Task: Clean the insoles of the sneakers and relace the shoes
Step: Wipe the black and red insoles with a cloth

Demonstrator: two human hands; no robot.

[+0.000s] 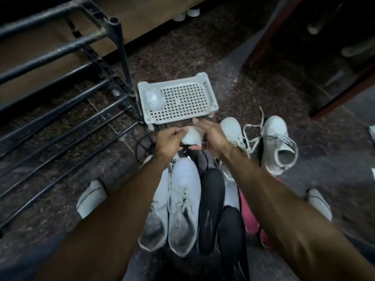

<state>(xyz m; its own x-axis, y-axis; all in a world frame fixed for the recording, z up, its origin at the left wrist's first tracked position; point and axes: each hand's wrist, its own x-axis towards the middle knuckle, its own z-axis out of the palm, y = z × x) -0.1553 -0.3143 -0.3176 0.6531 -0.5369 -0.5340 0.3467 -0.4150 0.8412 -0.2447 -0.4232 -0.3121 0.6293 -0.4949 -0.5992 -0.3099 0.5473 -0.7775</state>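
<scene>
White cloth [191, 136] between left hand [169, 139]; right hand [211, 136] grips

A black shoe rack [60, 82] is blocking the left side of the frame. A grey perforated basket [178, 100] is sitting at centre, closing the way forward. White sneakers [182, 205], black insoles [212, 209] and further white sneakers [278, 145] are crowding the lower centre and right. Bare speckled floor [182, 51] is lying open above the basket and at lower left.

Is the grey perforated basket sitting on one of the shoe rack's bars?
No, the basket rests on the floor beside the shoe rack, just beyond both hands.
</scene>
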